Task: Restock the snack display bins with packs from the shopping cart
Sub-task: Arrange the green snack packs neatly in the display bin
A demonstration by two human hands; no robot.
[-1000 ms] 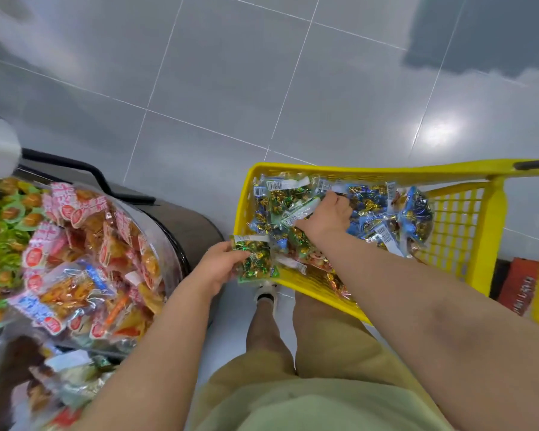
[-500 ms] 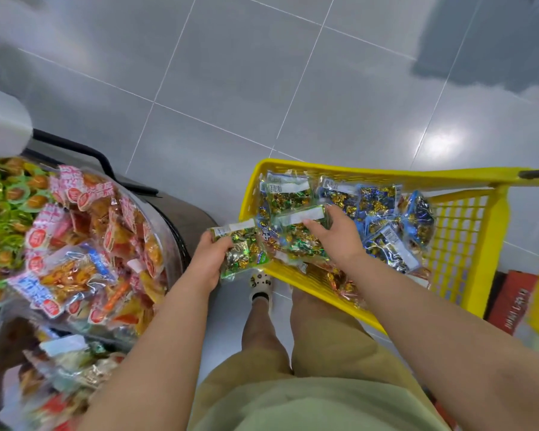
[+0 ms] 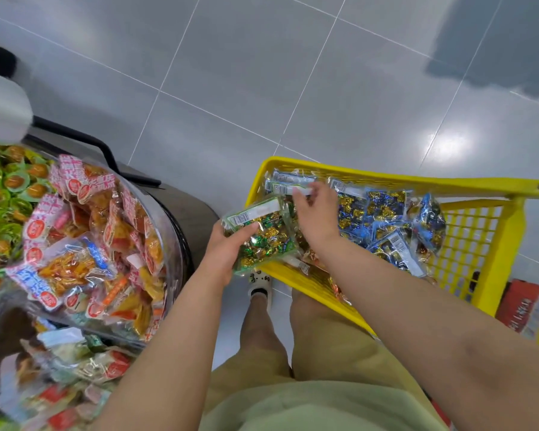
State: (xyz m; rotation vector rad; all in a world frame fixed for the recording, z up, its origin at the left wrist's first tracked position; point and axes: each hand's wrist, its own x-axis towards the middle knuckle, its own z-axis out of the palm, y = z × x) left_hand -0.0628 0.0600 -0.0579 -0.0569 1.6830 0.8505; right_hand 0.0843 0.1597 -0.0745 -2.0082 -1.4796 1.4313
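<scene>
A yellow shopping cart [image 3: 417, 181] stands at the right, holding blue candy packs [image 3: 383, 219] and green candy packs [image 3: 280, 181]. My left hand [image 3: 224, 247] grips a small stack of green candy packs [image 3: 265, 241] just over the cart's near-left corner. Deeper in the cart, my right hand [image 3: 313, 213] reaches down, and its fingertips pinch the white label edge of another green pack [image 3: 285, 189]. At the left, a clear round display bin [image 3: 176, 244] is heaped with red and orange snack packs [image 3: 87, 237].
Green jelly cups [image 3: 0, 213] fill a bin at the far left. A lower bin [image 3: 75, 362] of mixed packs sits beneath the round one. A red box [image 3: 529, 306] lies right of the cart. My legs and a shoe [image 3: 260, 286] stand between bins and cart.
My right hand passed a green pack onto the stack in my left hand, then moved back up into the cart onto another green pack. The left hand's stack has grown.
</scene>
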